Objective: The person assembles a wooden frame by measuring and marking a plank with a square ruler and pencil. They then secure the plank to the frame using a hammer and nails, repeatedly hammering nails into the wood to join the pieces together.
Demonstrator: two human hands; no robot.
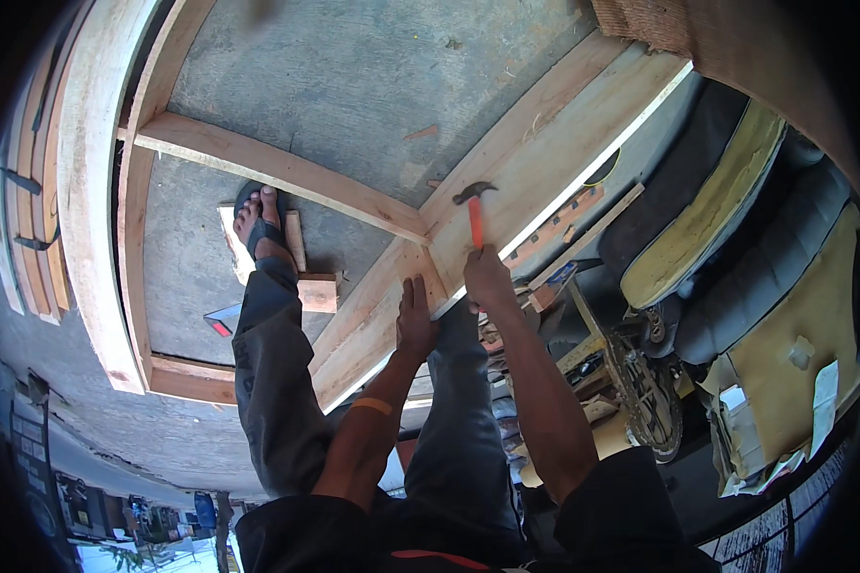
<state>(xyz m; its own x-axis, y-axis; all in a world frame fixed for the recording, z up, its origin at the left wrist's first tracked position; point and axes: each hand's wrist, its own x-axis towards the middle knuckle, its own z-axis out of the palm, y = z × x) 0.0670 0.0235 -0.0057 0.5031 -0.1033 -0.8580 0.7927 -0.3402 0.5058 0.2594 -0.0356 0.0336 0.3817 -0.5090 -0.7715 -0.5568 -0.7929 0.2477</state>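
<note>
My right hand (488, 280) is closed round the orange handle of a claw hammer (476, 215), its dark head raised over the wooden frame. Flat against the frame's side board (368, 310) rests my left hand (416, 320), fingers stretched out along the wood, near the joint where a crosspiece (287, 177) meets the long board. Whether a nail stands at that joint I cannot make out. My left foot (261, 215), in a dark sandal, is planted inside the frame beside short wood offcuts (317, 292).
A tool with a red end (222, 323) lies on the concrete inside the frame. To the right are worn seat cushions (707, 205), cardboard (798, 334), a chainring with chain (655, 401) and scrap wood. Long boards (38, 191) lean at the far left.
</note>
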